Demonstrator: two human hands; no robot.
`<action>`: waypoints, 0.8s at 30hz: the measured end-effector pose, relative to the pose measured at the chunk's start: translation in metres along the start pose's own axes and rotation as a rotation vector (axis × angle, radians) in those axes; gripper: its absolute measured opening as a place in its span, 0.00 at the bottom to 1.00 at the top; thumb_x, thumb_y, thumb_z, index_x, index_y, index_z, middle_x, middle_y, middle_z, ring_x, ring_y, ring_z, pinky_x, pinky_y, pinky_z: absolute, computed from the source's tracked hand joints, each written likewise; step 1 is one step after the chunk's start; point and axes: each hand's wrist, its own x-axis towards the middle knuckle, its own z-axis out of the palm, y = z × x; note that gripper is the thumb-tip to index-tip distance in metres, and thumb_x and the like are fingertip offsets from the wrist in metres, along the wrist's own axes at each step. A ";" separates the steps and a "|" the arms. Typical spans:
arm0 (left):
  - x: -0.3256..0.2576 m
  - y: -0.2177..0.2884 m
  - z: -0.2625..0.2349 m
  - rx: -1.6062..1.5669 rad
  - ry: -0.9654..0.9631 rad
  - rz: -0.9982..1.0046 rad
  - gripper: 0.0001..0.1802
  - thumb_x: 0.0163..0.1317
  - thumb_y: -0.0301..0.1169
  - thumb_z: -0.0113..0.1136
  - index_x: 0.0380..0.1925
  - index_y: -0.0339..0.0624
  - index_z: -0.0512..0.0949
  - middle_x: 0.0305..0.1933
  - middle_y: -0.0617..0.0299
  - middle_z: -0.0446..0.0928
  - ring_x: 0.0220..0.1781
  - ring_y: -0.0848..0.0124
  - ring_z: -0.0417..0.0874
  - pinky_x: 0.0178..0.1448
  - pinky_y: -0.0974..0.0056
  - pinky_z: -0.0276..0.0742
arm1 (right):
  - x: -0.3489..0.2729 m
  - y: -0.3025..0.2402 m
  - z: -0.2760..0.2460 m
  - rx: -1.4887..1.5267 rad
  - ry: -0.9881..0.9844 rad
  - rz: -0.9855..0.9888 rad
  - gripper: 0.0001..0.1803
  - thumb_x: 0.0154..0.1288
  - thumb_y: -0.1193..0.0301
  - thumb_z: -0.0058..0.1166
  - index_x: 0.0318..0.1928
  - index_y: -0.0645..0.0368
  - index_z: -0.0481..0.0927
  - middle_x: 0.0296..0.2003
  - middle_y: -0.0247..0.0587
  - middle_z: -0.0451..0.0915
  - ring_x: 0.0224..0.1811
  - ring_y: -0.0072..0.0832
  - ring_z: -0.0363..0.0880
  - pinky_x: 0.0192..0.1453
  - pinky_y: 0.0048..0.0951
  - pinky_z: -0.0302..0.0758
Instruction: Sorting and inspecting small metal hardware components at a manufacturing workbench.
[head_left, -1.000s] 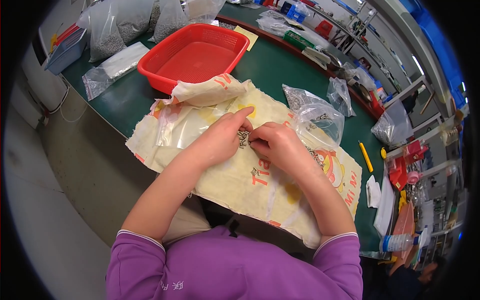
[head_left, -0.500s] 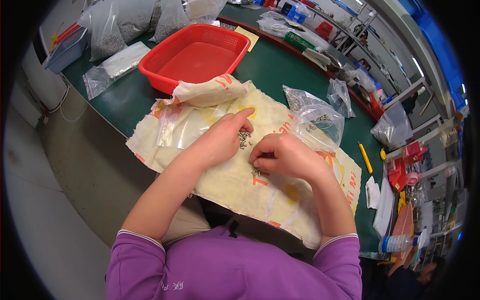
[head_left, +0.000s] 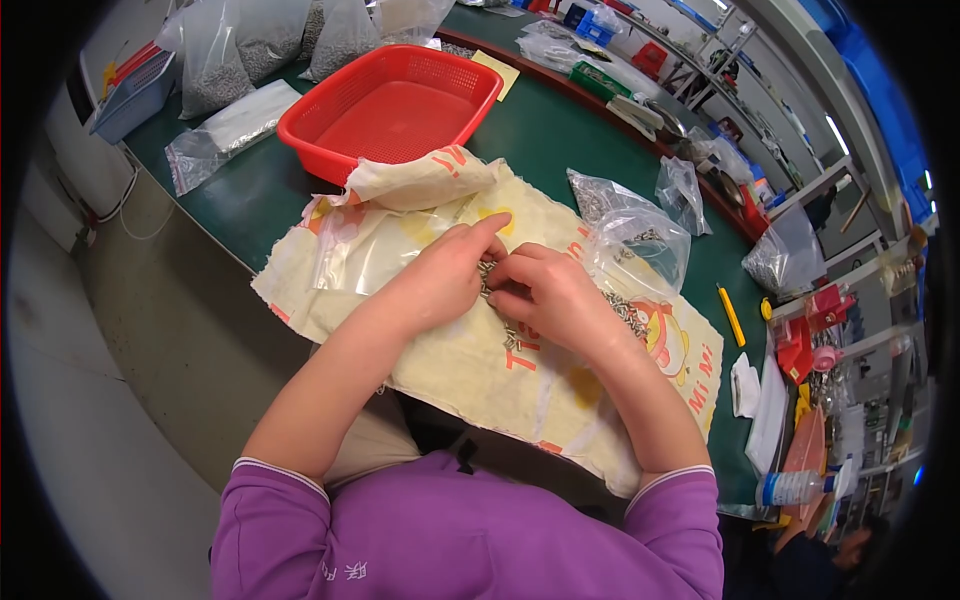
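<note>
The green table point(head_left: 560, 130) bears a yellowish cloth point(head_left: 480, 370), a red basket point(head_left: 390, 100) and clear bags, seemingly of small parts.

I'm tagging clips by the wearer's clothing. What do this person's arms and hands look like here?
Both hands, left hand and right hand, are bare: no gloves, rings or watch visible. The forearms are uncovered; purple long sleeves with thin white-edged cuffs are pushed up toward the elbows.

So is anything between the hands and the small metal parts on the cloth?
Nothing visible. The left hand and right hand already meet over the small metal parts on the cloth, fingertips touching them.
</note>
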 end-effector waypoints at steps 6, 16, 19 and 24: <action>0.000 0.001 -0.001 0.014 -0.003 -0.006 0.33 0.61 0.15 0.48 0.69 0.41 0.63 0.52 0.47 0.77 0.57 0.53 0.77 0.62 0.56 0.74 | 0.003 -0.001 0.003 -0.021 0.014 -0.016 0.07 0.57 0.73 0.62 0.38 0.59 0.82 0.35 0.44 0.79 0.36 0.42 0.81 0.42 0.36 0.79; 0.000 0.004 -0.002 -0.034 -0.006 -0.010 0.34 0.59 0.11 0.41 0.68 0.39 0.64 0.50 0.52 0.78 0.54 0.62 0.79 0.63 0.61 0.72 | -0.004 -0.008 -0.019 0.027 -0.235 0.012 0.08 0.57 0.74 0.61 0.39 0.61 0.83 0.36 0.45 0.80 0.36 0.41 0.81 0.43 0.36 0.78; 0.000 0.002 -0.003 -0.054 -0.032 -0.029 0.37 0.56 0.10 0.43 0.69 0.38 0.62 0.52 0.50 0.77 0.57 0.57 0.78 0.64 0.59 0.74 | -0.005 -0.013 -0.027 0.066 -0.382 0.065 0.09 0.57 0.74 0.62 0.40 0.60 0.83 0.36 0.44 0.81 0.35 0.40 0.81 0.43 0.35 0.78; 0.002 0.004 -0.003 -0.058 -0.034 -0.055 0.34 0.60 0.14 0.47 0.69 0.37 0.62 0.51 0.49 0.77 0.56 0.55 0.78 0.62 0.58 0.74 | 0.000 -0.010 -0.015 0.102 -0.155 0.091 0.10 0.57 0.72 0.64 0.40 0.60 0.84 0.35 0.45 0.81 0.35 0.40 0.81 0.43 0.35 0.78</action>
